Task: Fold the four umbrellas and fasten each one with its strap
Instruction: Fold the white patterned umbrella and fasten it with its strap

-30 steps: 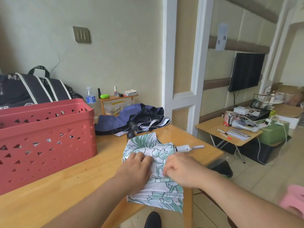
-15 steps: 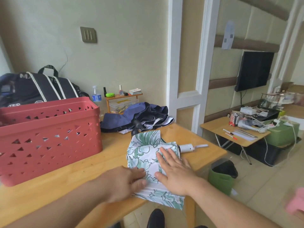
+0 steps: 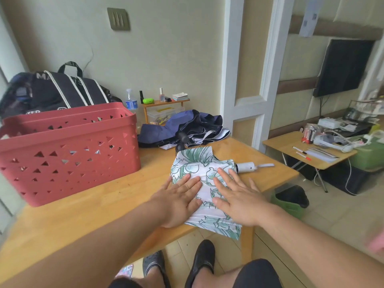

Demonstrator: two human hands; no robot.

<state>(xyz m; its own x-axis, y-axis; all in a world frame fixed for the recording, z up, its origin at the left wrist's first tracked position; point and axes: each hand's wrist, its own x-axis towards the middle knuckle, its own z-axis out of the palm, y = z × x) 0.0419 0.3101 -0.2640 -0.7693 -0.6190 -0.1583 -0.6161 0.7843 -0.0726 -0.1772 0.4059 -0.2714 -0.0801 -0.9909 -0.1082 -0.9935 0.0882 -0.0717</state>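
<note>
Two hands are laid flat on a floral umbrella [image 3: 204, 175] at the near-right part of a wooden tabletop [image 3: 87, 206]. Largest item: red perforated basket [image 3: 68, 150], stood at the tabletop's left side, w/ a dark striped bag [image 3: 62, 90] seen behind it by the wall. At the far edge, approx. centre, a heap of navy umbrellas [image 3: 180, 126] is piled loose and unfolded; how many are in the heap cannot be told. The floral umbrella, white w/ green leaf print, is laid flat just in front of that heap, its canopy collapsed and spread; its near end is hung over the tabletop's near edge. Its white handle [image 3: 246, 167] is pointed toward the right edge, w/ a wrist loop [image 3: 266, 165] lying on the wood beyond it. The left hand [image 3: 182, 201] is placed palm down on the fabric's left part, fingers extended and close together, nothing pinched. The right hand [image 3: 239, 197] is placed palm down on the fabric's right part, fingers splayed wide, thumb off toward the right edge, nothing gripped. Both hands are set side by side, a strip of fabric visible between them. No fastened strap is visible on the floral umbrella. A small spray bottle [image 3: 131, 100] is stood behind the basket's far-right corner.
</note>
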